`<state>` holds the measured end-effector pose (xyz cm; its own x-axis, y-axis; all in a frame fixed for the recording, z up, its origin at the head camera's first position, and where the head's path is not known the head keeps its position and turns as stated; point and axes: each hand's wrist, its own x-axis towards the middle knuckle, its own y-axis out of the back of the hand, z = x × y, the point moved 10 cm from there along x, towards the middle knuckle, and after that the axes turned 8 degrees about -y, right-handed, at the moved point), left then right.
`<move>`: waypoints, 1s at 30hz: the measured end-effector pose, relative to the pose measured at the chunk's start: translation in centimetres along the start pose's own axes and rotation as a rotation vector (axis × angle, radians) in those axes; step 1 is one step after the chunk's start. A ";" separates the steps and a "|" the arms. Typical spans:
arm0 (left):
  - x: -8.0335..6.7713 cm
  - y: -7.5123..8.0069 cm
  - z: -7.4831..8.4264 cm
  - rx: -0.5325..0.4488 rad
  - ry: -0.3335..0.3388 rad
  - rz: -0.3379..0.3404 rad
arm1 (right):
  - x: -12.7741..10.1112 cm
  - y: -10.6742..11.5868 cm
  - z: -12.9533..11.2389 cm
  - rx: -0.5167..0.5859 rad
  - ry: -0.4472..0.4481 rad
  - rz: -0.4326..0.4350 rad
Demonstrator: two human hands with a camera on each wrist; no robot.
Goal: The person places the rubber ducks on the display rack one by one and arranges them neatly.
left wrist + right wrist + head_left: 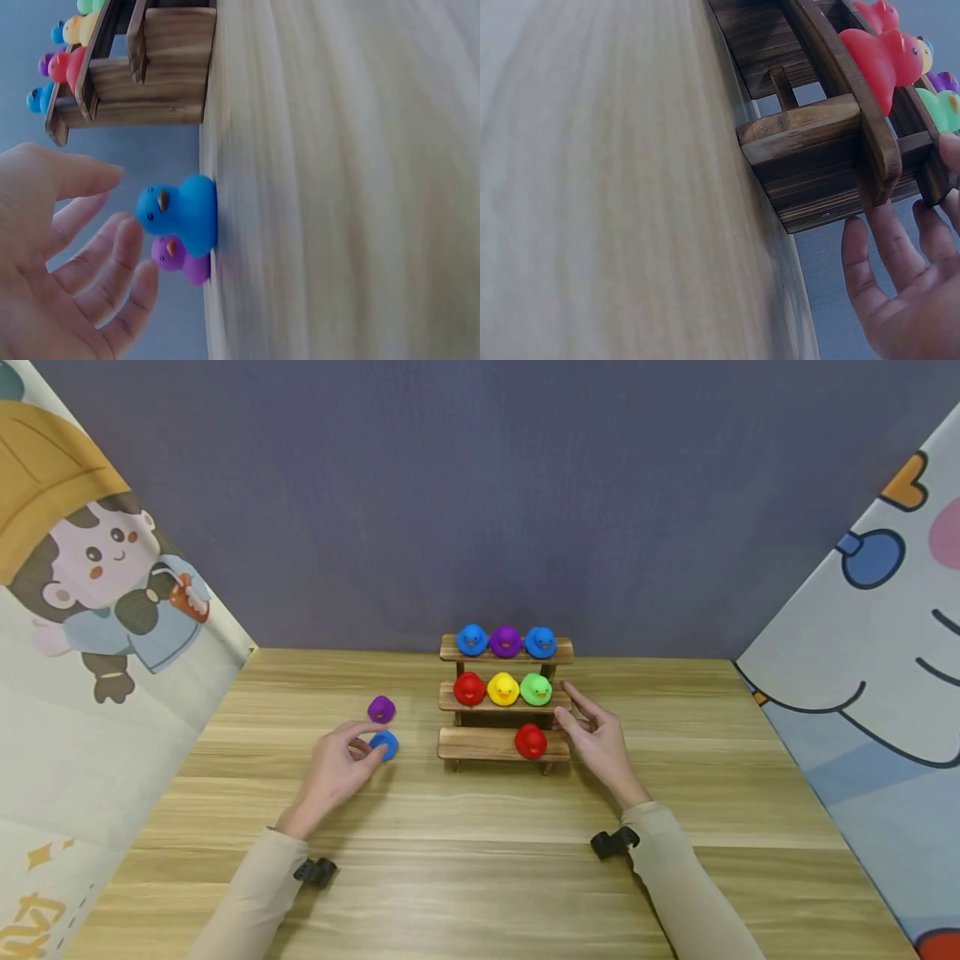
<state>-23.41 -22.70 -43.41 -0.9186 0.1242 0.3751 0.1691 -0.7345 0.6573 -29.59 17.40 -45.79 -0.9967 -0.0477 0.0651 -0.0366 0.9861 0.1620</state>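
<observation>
My left hand (336, 770) reaches around a blue rubber duck (387, 745) on the table, thumb and fingers spread. In the left wrist view, a gap shows between the fingertips and the duck's head. Just behind it sits a purple rubber duck (381, 709). To the right stands a three-tier wooden rack (476, 745). A red duck (531, 741) occupies the right part of its lowest tier. My right hand (603, 753) is at the rack's right end, its fingers extended along the tier ends, with nothing held.
On the middle tier are a red duck (469, 689), a yellow duck (503, 690) and a green duck (536, 690). The top tier bears a purple duck (506, 642) between two blue ones. Behind the wooden table (480, 868) rises a dark wall (480, 510); printed panels flank both sides.
</observation>
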 end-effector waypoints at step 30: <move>-0.3 -0.7 -2.1 0.083 0.072 -0.163 | 0.0 -0.1 -0.3 0.022 0.018 -0.001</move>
<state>-24.05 -23.63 -45.39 -0.9590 0.1865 0.2135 0.0423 -0.6505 0.7583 -29.56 17.21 -45.55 -0.9953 -0.0514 0.0824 -0.0394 0.9893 0.1404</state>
